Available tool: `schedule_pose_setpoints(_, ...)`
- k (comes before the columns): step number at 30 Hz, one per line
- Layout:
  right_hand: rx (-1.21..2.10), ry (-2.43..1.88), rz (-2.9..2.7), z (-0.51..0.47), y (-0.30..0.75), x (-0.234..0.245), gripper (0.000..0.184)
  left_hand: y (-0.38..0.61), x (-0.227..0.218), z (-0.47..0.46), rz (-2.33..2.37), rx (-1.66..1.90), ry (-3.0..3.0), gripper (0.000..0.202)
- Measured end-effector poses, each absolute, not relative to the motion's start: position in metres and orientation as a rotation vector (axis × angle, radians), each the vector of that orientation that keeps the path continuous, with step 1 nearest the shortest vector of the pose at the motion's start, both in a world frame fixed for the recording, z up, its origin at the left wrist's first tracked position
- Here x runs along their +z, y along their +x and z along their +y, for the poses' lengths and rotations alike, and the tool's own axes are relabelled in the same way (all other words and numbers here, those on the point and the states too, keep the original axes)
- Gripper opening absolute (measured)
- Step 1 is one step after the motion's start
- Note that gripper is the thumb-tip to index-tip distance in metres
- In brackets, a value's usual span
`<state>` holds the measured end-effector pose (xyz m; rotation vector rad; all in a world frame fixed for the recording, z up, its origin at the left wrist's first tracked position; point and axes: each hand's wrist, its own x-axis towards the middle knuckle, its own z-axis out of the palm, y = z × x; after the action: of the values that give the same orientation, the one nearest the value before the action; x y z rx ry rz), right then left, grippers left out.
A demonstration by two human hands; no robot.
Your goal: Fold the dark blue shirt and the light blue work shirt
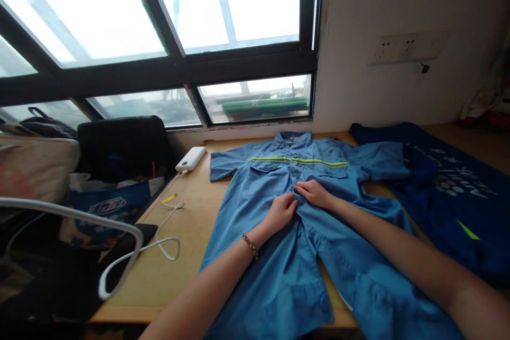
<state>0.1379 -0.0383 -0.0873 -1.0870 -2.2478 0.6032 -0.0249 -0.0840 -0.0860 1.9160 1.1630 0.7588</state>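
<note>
A light blue short-sleeved work shirt (279, 255) with a yellow-green chest stripe lies face up on the wooden table (187, 255), collar toward the window. Both hands meet at its front placket, just below the chest pockets. My left hand (281, 211), with a bead bracelet on the wrist, has its fingers curled and pinches the placket edge. My right hand (314, 193) pinches the opposite edge of the placket, fingers closed on the cloth. Below the hands the shirt front lies parted.
A dark blue garment (450, 191) with white print lies to the right. A white power bank (191, 159) and its white cable (169, 223) sit left of the shirt. A white hanger (119, 255), bags and a black chair (123, 146) crowd the left side below the window.
</note>
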Motion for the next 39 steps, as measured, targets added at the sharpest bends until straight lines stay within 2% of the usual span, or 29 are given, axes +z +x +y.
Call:
schedule_pose_setpoints(3,0.536,-1.056,-2.275,-0.024,0.145,-0.087,0.039,-0.024,-0.086,-0.065,1.122,0.73,1.911,0.024)
schedule_pose_setpoints(8,0.286,-1.249,-2.12,-0.024,0.156,-0.075,0.04,-0.012,-0.085,-0.03,1.074,0.782,2.006,0.021)
schedule_pose_setpoints(11,0.266,-1.32,-2.087,-0.042,0.155,-0.062,0.035,-0.006,-0.085,-0.018,1.109,0.795,2.041,0.02)
schedule_pose_setpoints(15,0.497,-1.532,-2.028,-0.074,0.151,-0.062,0.016,-0.005,-0.087,-0.016,1.133,0.815,2.053,0.019)
schedule_pose_setpoints(19,0.786,-1.574,-1.907,-0.109,0.151,-0.075,0.013,-0.005,-0.085,-0.023,1.15,0.802,2.094,0.019)
schedule_pose_setpoints(22,1.16,-1.413,-1.764,-0.131,0.151,-0.076,0.011,-0.002,-0.077,-0.032,1.244,0.754,2.195,0.018)
schedule_pose_setpoints(27,1.647,-1.265,-1.169,-0.144,0.154,-0.066,0.013,-0.001,-0.053,-0.06,1.603,0.523,2.286,0.011)
schedule_pose_setpoints(31,1.732,-1.231,-0.939,-0.138,0.163,-0.06,0.014,-0.01,-0.039,-0.095,1.414,0.564,2.373,0.035)
schedule_pose_setpoints(34,1.737,-1.209,-0.828,-0.131,0.17,-0.058,0.013,-0.023,-0.041,-0.116,1.224,0.497,2.495,0.028)
schedule_pose_setpoints(39,1.74,-1.178,-0.849,-0.13,0.174,-0.05,0.012,-0.043,-0.061,-0.121,1.277,0.391,2.517,0.024)
